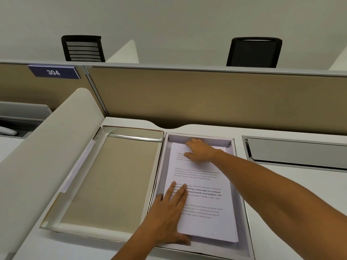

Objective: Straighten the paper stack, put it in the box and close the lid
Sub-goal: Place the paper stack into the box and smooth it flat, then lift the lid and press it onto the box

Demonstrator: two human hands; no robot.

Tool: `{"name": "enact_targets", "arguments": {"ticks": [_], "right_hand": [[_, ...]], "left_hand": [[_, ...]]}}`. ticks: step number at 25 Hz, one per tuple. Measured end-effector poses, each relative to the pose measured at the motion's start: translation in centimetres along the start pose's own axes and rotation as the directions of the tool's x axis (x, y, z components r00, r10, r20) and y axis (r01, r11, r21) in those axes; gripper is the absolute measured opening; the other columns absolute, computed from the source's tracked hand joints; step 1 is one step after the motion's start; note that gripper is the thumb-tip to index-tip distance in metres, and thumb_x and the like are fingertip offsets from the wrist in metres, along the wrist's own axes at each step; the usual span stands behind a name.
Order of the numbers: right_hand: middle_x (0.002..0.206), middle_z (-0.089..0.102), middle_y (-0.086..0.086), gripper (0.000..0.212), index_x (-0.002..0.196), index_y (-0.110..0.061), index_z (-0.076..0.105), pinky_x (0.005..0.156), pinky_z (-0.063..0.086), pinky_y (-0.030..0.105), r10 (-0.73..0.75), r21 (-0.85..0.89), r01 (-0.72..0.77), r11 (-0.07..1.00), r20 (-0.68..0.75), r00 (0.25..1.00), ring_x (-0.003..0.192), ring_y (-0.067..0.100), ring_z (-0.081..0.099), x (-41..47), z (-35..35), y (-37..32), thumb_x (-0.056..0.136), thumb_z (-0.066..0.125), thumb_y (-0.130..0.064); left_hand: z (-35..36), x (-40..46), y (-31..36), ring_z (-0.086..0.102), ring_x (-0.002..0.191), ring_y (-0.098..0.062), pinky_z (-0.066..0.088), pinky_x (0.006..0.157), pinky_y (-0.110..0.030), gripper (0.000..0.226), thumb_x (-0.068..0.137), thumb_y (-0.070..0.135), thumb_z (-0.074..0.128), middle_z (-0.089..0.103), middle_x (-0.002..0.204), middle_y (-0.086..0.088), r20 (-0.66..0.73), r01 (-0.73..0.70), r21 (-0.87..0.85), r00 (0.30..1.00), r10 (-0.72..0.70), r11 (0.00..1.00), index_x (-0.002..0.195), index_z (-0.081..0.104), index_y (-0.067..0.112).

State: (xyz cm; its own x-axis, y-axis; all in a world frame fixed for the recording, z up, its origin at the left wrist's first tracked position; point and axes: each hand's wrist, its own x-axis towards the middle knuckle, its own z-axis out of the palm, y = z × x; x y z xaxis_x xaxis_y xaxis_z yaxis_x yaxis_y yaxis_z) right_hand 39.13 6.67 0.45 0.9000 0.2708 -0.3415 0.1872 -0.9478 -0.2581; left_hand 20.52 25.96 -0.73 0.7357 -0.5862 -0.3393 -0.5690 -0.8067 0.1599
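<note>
A stack of white printed paper [204, 186] lies inside a shallow white box [242, 209] on the desk. The sheets look slightly fanned at the near right corner. My left hand [169, 216] rests flat on the stack's near left part, fingers spread, thumb along the near edge. My right hand [201, 151] reaches over the far end of the stack, fingers curled at the top edge by the box's far wall. The box lid [110, 181] lies open to the left, inside up, with a shiny reflective lining.
A beige partition [206, 98] stands behind the desk, and a white curved divider [47, 147] rises on the left beside the lid. A grey cable tray flap [296, 152] is set in the desk to the right. Two black chairs [82, 48] stand beyond the partition.
</note>
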Motion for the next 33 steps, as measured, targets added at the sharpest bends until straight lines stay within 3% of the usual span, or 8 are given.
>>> {"name": "enact_targets", "arguments": {"ticks": [4,9,13,16,19,24,30,33], "right_hand": [[0.138,0.049,0.012,0.045,0.136,-0.012,0.046,0.107,0.040,0.042,-0.021,0.027,0.025,0.999,-0.134,0.991,0.125,0.030,0.047,-1.1,-0.2,-0.5,0.095,0.052,-0.028],[0.138,0.052,0.010,0.047,0.139,-0.013,0.045,0.108,0.038,0.041,-0.039,-0.023,0.033,0.999,-0.328,0.944,0.124,0.030,0.047,-3.1,-1.1,-1.9,0.094,0.055,-0.022],[0.145,0.046,0.011,0.056,0.141,-0.015,0.044,0.113,0.033,0.045,0.013,-0.086,-0.037,0.996,-0.258,0.966,0.133,0.031,0.042,-5.5,-0.3,-3.6,0.094,0.050,-0.043],[0.159,0.027,0.010,0.074,0.149,-0.018,0.031,0.121,0.018,0.048,0.052,-0.127,-0.068,0.990,-0.126,0.991,0.146,0.032,0.025,-7.4,1.8,-4.5,0.090,0.044,-0.061],[0.164,0.014,0.007,0.084,0.153,-0.021,0.020,0.122,0.010,0.048,0.043,-0.134,-0.047,0.990,-0.033,0.999,0.150,0.030,0.011,-8.5,3.4,-4.6,0.087,0.044,-0.067],[0.166,0.002,0.004,0.088,0.155,-0.022,0.011,0.122,0.009,0.047,0.056,-0.095,-0.054,0.994,0.018,0.998,0.152,0.028,0.001,-8.8,3.9,-4.6,0.087,0.045,-0.067],[0.166,0.000,0.002,0.088,0.155,-0.022,0.010,0.122,0.010,0.045,0.046,-0.076,-0.044,0.996,0.024,0.999,0.152,0.027,0.000,-8.8,3.8,-4.6,0.088,0.048,-0.064],[0.166,0.001,0.002,0.088,0.155,-0.022,0.009,0.122,0.008,0.045,0.042,-0.065,-0.042,0.997,-0.003,0.999,0.152,0.028,0.001,-9.1,3.6,-5.1,0.088,0.048,-0.063]], "left_hand": [[-0.3,-1.1,-0.2,-0.029,0.144,-0.022,-0.012,0.120,-0.050,0.119,0.066,0.091,0.038,-0.029,0.157,0.007,-0.083,-0.026,-0.060,0.996,0.021,0.998,0.150,-0.017,0.026],[-1.0,-3.2,-1.2,-0.025,0.145,-0.014,-0.007,0.121,-0.047,0.096,0.076,0.086,0.031,-0.023,0.158,0.015,-0.271,0.001,-0.141,0.962,-0.040,0.990,0.150,-0.009,0.038],[-0.1,-5.7,-2.3,-0.009,0.149,-0.014,0.005,0.122,-0.048,0.088,0.080,0.082,0.027,-0.002,0.161,0.010,-0.472,0.104,-0.252,0.855,-0.216,0.962,0.151,0.010,0.033],[1.3,-8.7,-3.4,0.005,0.150,-0.022,0.019,0.119,-0.052,0.084,0.084,0.075,0.030,0.016,0.162,0.000,-0.558,0.260,-0.409,0.687,-0.466,0.874,0.150,0.025,0.023],[2.9,-11.6,-4.3,0.013,0.147,-0.031,0.024,0.115,-0.057,0.091,0.078,0.079,0.029,0.028,0.157,-0.006,-0.496,0.368,-0.633,0.484,-0.721,0.681,0.145,0.033,0.017],[5.6,-13.8,-5.5,0.021,0.143,-0.040,0.028,0.111,-0.060,0.105,0.069,0.086,0.027,0.035,0.153,-0.011,-0.379,0.494,-0.692,0.374,-0.847,0.527,0.141,0.040,0.011],[6.2,-13.8,-6.8,0.018,0.141,-0.046,0.022,0.113,-0.061,0.086,0.077,0.048,0.071,0.027,0.154,-0.023,-0.299,0.498,-0.783,0.225,-0.927,0.373,0.141,0.037,0.002],[5.8,-13.5,-7.5,0.017,0.140,-0.044,0.018,0.114,-0.060,0.094,0.072,0.022,0.082,0.020,0.152,-0.030,-0.161,0.383,-0.906,0.078,-0.984,0.179,0.142,0.025,-0.005]]}}
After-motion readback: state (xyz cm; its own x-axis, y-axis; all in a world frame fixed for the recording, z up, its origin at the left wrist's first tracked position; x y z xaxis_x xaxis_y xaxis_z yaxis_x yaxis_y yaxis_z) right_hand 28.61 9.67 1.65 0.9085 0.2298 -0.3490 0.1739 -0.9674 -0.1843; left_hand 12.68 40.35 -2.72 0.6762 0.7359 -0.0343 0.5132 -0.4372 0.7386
